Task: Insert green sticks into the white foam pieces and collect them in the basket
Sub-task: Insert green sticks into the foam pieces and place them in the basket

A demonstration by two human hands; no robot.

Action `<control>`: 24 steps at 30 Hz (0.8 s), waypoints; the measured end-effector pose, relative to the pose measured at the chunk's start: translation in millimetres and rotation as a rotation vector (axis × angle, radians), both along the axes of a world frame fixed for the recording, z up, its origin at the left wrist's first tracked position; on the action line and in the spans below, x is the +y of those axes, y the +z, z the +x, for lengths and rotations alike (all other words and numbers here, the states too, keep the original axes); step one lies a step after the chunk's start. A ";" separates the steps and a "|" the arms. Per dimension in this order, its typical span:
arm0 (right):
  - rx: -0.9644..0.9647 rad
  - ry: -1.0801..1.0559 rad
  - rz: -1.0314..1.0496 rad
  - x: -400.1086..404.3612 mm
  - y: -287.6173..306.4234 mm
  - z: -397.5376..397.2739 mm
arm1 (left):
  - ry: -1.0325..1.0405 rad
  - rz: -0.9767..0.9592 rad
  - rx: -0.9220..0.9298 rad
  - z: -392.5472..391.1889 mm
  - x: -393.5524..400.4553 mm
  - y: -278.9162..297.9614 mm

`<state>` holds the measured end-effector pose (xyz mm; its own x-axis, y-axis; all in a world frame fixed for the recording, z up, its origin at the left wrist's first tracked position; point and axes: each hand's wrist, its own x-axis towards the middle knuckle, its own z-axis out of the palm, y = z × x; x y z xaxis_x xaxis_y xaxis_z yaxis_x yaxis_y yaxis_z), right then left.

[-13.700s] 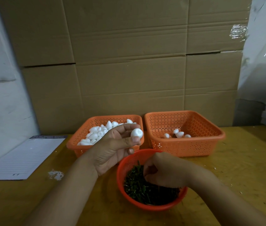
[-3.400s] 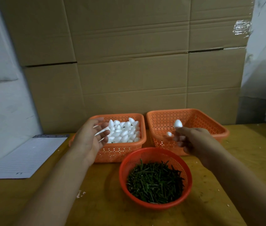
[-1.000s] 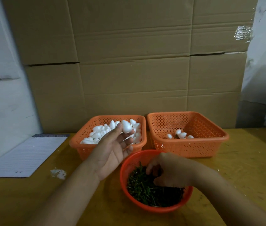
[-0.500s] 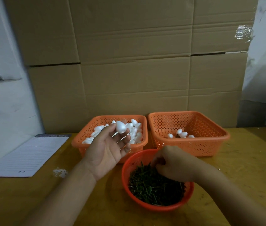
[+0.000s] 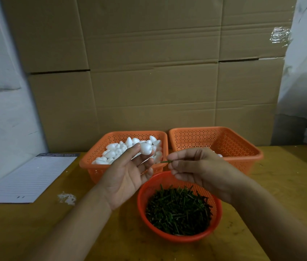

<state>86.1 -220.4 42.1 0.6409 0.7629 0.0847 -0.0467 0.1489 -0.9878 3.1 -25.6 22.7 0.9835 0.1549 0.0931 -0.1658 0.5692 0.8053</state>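
Foam piece (image 5: 146,149) pinched in raised left hand (image 5: 128,176); right hand (image 5: 196,167) pinches green stick (image 5: 165,162).

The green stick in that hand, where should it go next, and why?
Probably straight into the white foam piece. The right hand pinches the green stick with its tip pointing at the foam, which the left hand holds up at its fingertips. A small gap remains between them, so it isn't in yet.
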 end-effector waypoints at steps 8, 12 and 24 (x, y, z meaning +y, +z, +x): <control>-0.093 -0.130 -0.010 1.2 -1.1 -0.9 | -0.065 0.070 -0.014 2.6 -1.1 -5.3; -0.061 -0.130 0.009 1.8 0.2 -2.4 | -0.082 0.091 -0.017 2.7 -3.1 -6.1; -0.128 -0.135 -0.069 1.4 1.3 -7.4 | -0.074 0.111 -0.017 1.1 -1.9 -7.1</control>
<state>78.8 -218.9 43.4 0.7251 0.6778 0.1220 0.0953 0.0766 -0.9925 4.2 -27.5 15.5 0.9900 0.0700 0.1224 -0.1410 0.4881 0.8613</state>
